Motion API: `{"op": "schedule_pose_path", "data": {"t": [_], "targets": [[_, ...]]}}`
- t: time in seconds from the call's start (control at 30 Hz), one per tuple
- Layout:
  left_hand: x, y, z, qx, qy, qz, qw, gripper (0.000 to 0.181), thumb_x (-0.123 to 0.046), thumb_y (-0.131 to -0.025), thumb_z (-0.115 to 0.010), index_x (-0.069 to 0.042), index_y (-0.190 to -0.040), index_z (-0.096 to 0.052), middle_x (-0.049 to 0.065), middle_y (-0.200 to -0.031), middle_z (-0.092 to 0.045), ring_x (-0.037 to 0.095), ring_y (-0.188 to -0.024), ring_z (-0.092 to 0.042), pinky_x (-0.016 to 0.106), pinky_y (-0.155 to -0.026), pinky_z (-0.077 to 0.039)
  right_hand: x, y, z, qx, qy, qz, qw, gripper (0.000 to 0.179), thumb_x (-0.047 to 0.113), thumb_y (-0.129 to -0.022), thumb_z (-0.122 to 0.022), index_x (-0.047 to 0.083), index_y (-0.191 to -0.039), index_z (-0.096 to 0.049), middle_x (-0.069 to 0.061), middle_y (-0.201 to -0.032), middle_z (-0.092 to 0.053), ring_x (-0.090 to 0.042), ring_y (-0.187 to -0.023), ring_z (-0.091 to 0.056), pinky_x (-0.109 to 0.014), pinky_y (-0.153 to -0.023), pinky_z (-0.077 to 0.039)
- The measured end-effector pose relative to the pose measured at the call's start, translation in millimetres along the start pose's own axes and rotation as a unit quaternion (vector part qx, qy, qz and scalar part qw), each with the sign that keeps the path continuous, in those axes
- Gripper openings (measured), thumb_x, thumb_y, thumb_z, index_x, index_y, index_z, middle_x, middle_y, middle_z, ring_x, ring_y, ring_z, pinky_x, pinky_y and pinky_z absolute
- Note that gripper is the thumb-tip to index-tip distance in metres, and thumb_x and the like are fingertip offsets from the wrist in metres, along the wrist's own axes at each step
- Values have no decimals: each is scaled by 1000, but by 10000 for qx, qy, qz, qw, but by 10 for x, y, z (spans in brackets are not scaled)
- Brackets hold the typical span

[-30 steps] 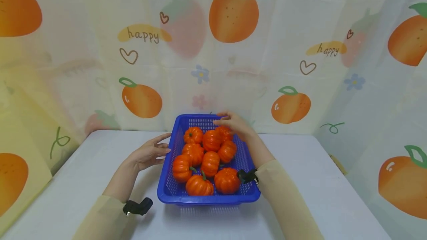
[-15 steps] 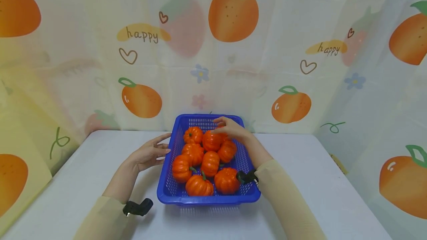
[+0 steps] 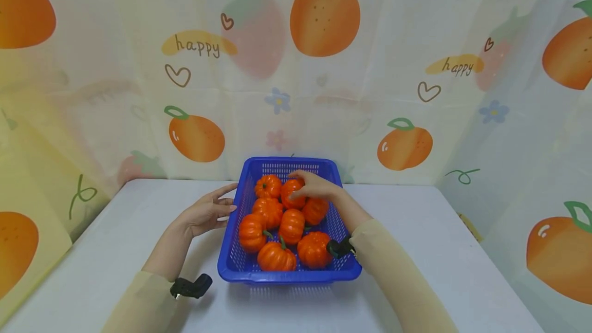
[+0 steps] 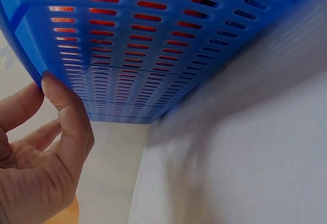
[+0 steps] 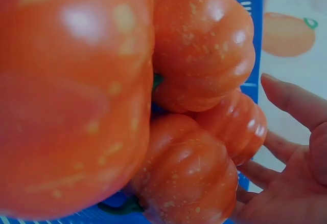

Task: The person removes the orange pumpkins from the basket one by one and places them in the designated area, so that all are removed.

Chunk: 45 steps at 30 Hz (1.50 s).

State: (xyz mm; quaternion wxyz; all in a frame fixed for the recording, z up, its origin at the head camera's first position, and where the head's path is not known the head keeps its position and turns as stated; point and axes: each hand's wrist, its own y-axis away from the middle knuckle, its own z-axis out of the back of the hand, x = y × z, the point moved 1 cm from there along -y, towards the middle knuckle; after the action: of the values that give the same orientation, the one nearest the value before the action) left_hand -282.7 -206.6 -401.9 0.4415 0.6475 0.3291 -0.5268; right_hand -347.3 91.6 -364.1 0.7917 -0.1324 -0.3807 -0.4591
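The right hand (image 3: 319, 187) has moved down and inward from the basket's far rim, and its fingertips now lie about a pumpkin near the back (image 3: 288, 191); the left hand (image 3: 205, 215) has stayed where it was, by the left rim. The work thus seems to have shifted from the rim to the pumpkins themselves. The orange pumpkins (image 3: 276, 259) lie in the blue basket (image 3: 289, 277), which stands on the worktop (image 3: 115, 240). The left hand's fingers are spread, tips touching the rim without wrapping round it. The right hand's fingers are apart and gently bent; no firm grip shows, and whether they touch the pumpkin cannot be told. Hidden: a far-right pumpkin, visible earlier, is now behind the right hand, and the black wrist mount (image 3: 339, 247) overlaps the near-right one. In the right wrist view a large, blurred pumpkin runs off the frame.
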Motion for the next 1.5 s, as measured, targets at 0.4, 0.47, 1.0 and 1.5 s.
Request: {"op": "schedule_pose_path", "data": {"t": [0.4,0.47,1.0,1.5], "targets": [[-5,4,7,-1,29,10,10000,79,-7,-97,-55,-18,-160,-9,-6,-102,-61,7,-89,-63,26,-83,-56,-22,-4,-2,-137,62,255,9996,57,13,-78,-78,7,-124,-46,-18,-122,-58,-28,-110,-61,-40,-104,-50],[-6,9,8,-12,41,14,10000,78,-7,-97,-55,-18,-160,-10,-5,-102,-60,7,-89,-63,26,-83,-56,-25,0,1,-166,162,306,9993,57,13,-78,-79,7,-123,-45,-18,-120,-58,-27,-108,-61,-40,-104,-50],[16,24,3,-7,87,28,10000,78,-6,-97,-54,-17,-160,-9,-4,-103,-60,8,-90,-63,27,-83,-57,6,23,75,-586,54,-168,9981,73,27,-78,-78,6,-140,-45,-17,-139,-55,-31,-123,-57,-45,-106,-49],[12,5,-5,-89,-42,-18,10000,77,-8,-98,-55,-17,-160,-11,-3,-105,-58,10,-94,-62,30,-86,-57,156,69,283,-715,-3011,-36,9509,59,19,-92,-63,9,-145,-41,-11,-126,-55,-19,-93,-64,-53,-93,-56]]}}
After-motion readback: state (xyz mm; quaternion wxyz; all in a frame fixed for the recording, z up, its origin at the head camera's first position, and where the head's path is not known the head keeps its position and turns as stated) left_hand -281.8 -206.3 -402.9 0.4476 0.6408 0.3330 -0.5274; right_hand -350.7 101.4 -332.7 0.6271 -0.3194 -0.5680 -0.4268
